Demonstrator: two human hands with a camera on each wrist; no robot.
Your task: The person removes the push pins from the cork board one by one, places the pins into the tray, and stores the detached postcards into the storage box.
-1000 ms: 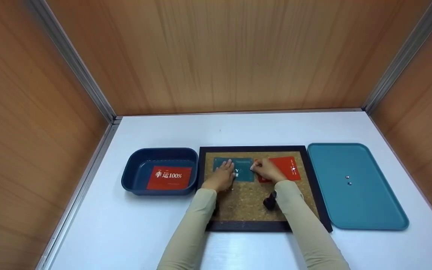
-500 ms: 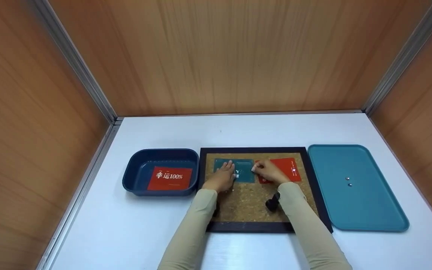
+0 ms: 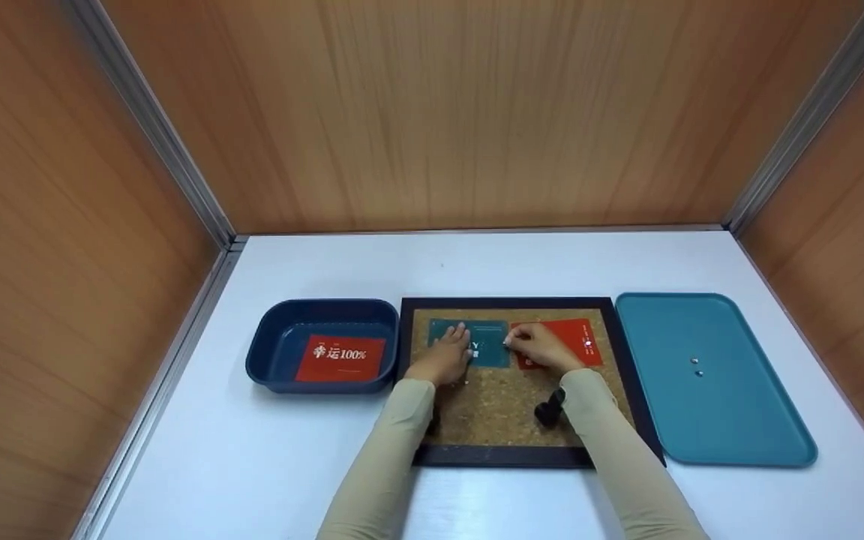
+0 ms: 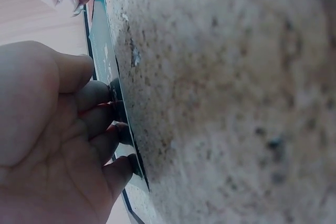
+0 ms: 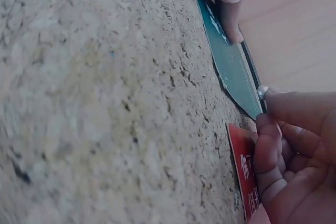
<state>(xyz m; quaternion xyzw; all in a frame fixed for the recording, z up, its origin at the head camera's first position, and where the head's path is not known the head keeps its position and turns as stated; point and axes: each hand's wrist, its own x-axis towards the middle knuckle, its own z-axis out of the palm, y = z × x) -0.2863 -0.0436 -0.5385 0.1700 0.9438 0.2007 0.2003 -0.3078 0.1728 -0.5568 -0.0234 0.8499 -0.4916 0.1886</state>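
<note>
On the cork board, a green card with white print lies flat beside a red card. My left hand rests on the green card's left part, its fingertips pressing the card in the left wrist view. At the card's right edge, my right hand has its thumb and forefinger together on a small silver thumbtack. That hand covers the left part of the red card. A shiny tack shows at the red card's right side.
Left of the board stands a dark blue basin with another red card in it. A teal tray on the right bears two small shiny tacks. Wooden panels enclose the white table.
The head view has shifted slightly, so everything sits a little lower. Both hands stay at the same places on the green card; the right wrist has turned slightly.
</note>
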